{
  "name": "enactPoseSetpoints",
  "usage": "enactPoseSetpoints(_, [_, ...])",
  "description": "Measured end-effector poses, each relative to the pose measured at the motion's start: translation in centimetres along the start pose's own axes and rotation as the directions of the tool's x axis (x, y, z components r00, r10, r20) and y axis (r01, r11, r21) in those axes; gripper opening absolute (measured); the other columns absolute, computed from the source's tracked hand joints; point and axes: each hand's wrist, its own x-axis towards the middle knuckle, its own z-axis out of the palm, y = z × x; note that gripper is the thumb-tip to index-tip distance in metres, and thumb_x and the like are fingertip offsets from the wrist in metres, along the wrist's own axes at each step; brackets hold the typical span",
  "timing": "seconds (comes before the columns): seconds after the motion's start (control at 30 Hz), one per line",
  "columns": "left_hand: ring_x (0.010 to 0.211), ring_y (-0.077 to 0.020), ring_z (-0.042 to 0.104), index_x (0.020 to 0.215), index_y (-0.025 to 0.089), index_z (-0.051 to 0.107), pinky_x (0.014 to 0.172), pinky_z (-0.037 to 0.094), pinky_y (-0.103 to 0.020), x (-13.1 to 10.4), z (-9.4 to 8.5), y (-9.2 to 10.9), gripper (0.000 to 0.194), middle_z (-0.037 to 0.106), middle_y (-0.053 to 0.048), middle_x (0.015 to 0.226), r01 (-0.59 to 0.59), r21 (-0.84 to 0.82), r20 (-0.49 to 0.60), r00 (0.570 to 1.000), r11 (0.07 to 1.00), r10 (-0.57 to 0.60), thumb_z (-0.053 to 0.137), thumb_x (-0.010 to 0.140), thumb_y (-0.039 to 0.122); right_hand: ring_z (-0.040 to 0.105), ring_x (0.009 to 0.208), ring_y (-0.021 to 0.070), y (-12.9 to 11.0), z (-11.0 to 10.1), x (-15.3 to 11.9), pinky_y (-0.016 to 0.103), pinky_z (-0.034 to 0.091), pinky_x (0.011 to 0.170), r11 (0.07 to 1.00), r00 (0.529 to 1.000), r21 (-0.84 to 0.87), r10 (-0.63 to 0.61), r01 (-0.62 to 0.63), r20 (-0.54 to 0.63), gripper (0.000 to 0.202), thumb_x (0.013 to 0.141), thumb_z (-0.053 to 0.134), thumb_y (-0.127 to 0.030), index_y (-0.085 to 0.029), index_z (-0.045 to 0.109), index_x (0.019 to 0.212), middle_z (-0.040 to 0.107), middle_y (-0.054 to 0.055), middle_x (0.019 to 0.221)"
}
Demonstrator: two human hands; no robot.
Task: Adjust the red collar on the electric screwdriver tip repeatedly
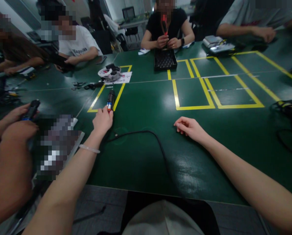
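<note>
My left hand is closed around the rear of a black cylindrical handheld tool with blue, silver and orange bands. The tool's front end points away from me, over a yellow-taped outline on the green table. A black cable curves across the tabletop from near my left wrist down to the front edge; whether it joins the tool is hidden. To the right, my right hand rests on the table with its fingers curled together and nothing visible in them.
Beyond the tool lies a roll with dark items on a white paper. A black tray stands before a person across the table. Yellow tape rectangles mark the right side. At left, a co-worker's hands hold a similar black tool.
</note>
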Motion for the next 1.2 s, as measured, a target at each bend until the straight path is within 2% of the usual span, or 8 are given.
enactPoseSetpoints(0.23, [0.107, -0.0361, 0.061, 0.145, 0.013, 0.04, 0.08, 0.054, -0.046, -5.7, -1.3, 5.4, 0.056, 0.053, -0.021, 0.123, -0.155, 0.013, 0.028, 0.988, 0.988, 0.155, 0.029, 0.102, 0.046, 0.052, 0.055, 0.0116, -0.1, 0.1, 0.0, 0.024, 0.038, 0.048, 0.999, 1.0, -0.031, -0.01, 0.01, -0.02, 0.023, 0.088, 0.057, -0.039, -0.016, 0.062, 0.088, 0.062, 0.002, 0.068])
enactPoseSetpoints(0.4, [0.102, -0.0309, 0.062, 0.147, 0.015, 0.038, 0.074, 0.054, -0.038, -9.1, -2.3, 9.1, 0.054, 0.054, -0.018, 0.12, -0.301, 0.015, 0.045, 0.953, 0.954, 0.3, 0.034, 0.102, 0.044, 0.055, 0.063, 0.0148, -0.3, 0.6, -0.3, 0.028, 0.042, 0.061, 0.971, 0.985, -0.2, -0.149, 0.128, -0.093, 0.019, 0.091, 0.056, -0.033, -0.017, 0.064, 0.088, 0.062, 0.002, 0.07])
enactPoseSetpoints(0.6, [0.097, -0.0269, 0.062, 0.146, 0.016, 0.038, 0.072, 0.051, -0.034, -12.3, -2.8, 13.1, 0.053, 0.055, -0.015, 0.118, -0.442, 0.021, 0.026, 0.897, 0.897, 0.441, 0.043, 0.101, 0.043, 0.056, 0.067, 0.0158, -0.9, 2.3, -0.8, 0.028, 0.041, 0.064, 0.917, 0.969, -0.317, -0.243, 0.243, 0.038, 0.012, 0.093, 0.055, -0.027, -0.019, 0.064, 0.093, 0.065, 0.003, 0.079])
enactPoseSetpoints(0.77, [0.098, -0.0254, 0.062, 0.147, 0.018, 0.038, 0.074, 0.05, -0.034, -14.1, -3.2, 15.7, 0.054, 0.055, -0.011, 0.114, -0.509, -0.02, 0.05, 0.859, 0.86, 0.509, 0.048, 0.099, 0.041, 0.057, 0.069, 0.0149, -1.1, 3.2, -1.1, 0.027, 0.042, 0.067, 0.885, 0.946, -0.334, -0.295, 0.323, 0.134, 0.029, 0.094, 0.054, -0.023, -0.02, 0.056, 0.122, 0.064, 0.002, 0.087])
enactPoseSetpoints(0.87, [0.098, -0.0249, 0.061, 0.148, 0.019, 0.036, 0.075, 0.05, -0.034, -14.6, -3.2, 16.3, 0.057, 0.055, -0.01, 0.114, -0.55, -0.056, 0.044, 0.832, 0.833, 0.553, 0.049, 0.098, 0.041, 0.058, 0.074, 0.0156, -1.1, 3.2, -1.2, 0.028, 0.043, 0.069, 0.877, 0.937, -0.332, -0.306, 0.347, 0.169, 0.015, 0.094, 0.054, -0.024, -0.02, 0.06, 0.107, 0.064, 0.003, 0.088])
enactPoseSetpoints(0.93, [0.1, -0.025, 0.061, 0.149, 0.019, 0.035, 0.076, 0.05, -0.034, -14.7, -3.1, 16.2, 0.062, 0.054, -0.01, 0.117, -0.576, -0.099, 0.034, 0.813, 0.811, 0.582, 0.052, 0.096, 0.045, 0.056, 0.069, 0.0147, -1.0, 3.1, -1.1, 0.027, 0.042, 0.064, 0.93, 0.958, -0.244, -0.24, 0.274, 0.16, 0.009, 0.093, 0.056, -0.029, -0.019, 0.058, 0.095, 0.062, 0.001, 0.078])
enactPoseSetpoints(1.03, [0.104, -0.0255, 0.06, 0.151, 0.019, 0.031, 0.08, 0.051, -0.035, -14.7, -2.7, 15.7, 0.072, 0.052, -0.01, 0.122, -0.588, -0.168, 0.025, 0.8, 0.791, 0.6, 0.057, 0.092, 0.05, 0.051, 0.054, 0.0113, -0.9, 2.8, -0.8, 0.023, 0.039, 0.052, 0.999, 0.984, -0.025, -0.043, 0.048, 0.173, 0.018, 0.09, 0.058, -0.036, -0.019, 0.054, 0.087, 0.055, -0.004, 0.062])
enactPoseSetpoints(1.2, [0.106, -0.025, 0.059, 0.152, 0.02, 0.03, 0.084, 0.051, -0.036, -14.6, -2.0, 15.4, 0.072, 0.051, -0.01, 0.126, -0.579, -0.219, 0.018, 0.802, 0.785, 0.597, 0.059, 0.091, 0.048, 0.043, 0.042, 0.0071, -1.4, 2.4, -0.9, 0.019, 0.028, 0.038, 0.967, 0.958, 0.158, 0.158, -0.199, 0.24, 0.025, 0.088, 0.06, -0.041, -0.018, 0.054, 0.083, 0.053, -0.005, 0.056])
